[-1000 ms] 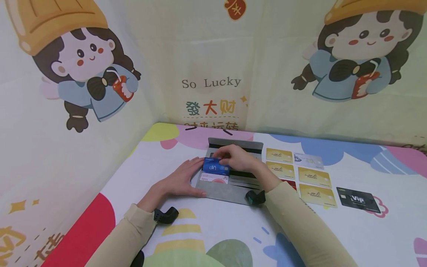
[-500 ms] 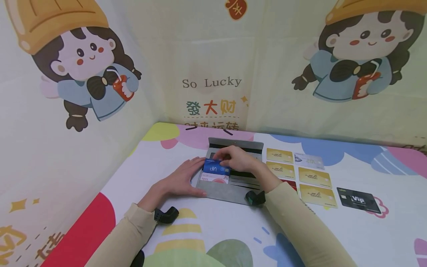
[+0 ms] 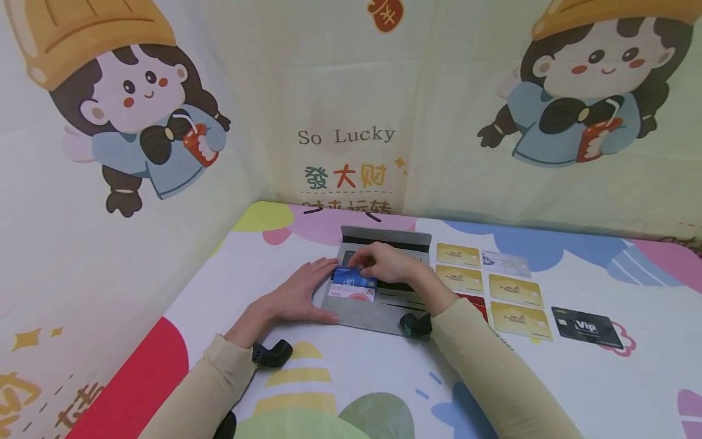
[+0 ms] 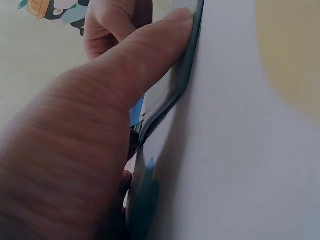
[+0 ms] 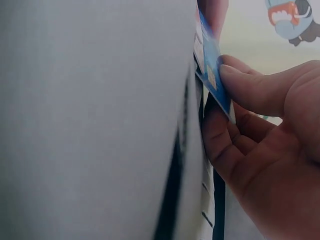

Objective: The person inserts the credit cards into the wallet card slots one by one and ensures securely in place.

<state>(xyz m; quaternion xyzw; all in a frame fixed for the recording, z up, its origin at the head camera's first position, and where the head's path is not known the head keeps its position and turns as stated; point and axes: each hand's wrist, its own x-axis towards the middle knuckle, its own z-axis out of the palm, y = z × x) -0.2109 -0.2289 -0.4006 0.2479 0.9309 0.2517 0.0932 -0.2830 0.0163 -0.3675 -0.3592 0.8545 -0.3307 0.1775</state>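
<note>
An opened grey card wallet [image 3: 373, 316] lies on the table in the head view. My right hand [image 3: 386, 263] pinches the far edge of a blue VIP card [image 3: 355, 278], thumb on its face in the right wrist view. The card's near edge meets a white and pink card [image 3: 351, 293] in the wallet's left slots. My left hand [image 3: 296, 296] lies along the wallet's left side with extended fingers. Its thumb [image 4: 145, 55] presses the near left corner in the left wrist view.
Right of the wallet lie several gold cards [image 3: 515, 291], a silver card [image 3: 506, 263] and a partly hidden red card [image 3: 476, 303]. A black VIP card [image 3: 587, 327] lies farther right. Printed cloth walls stand behind and left of the table.
The blue card has slid a little toward the near side, down over the white and pink card, with my right hand following. My left hand has stayed in place.
</note>
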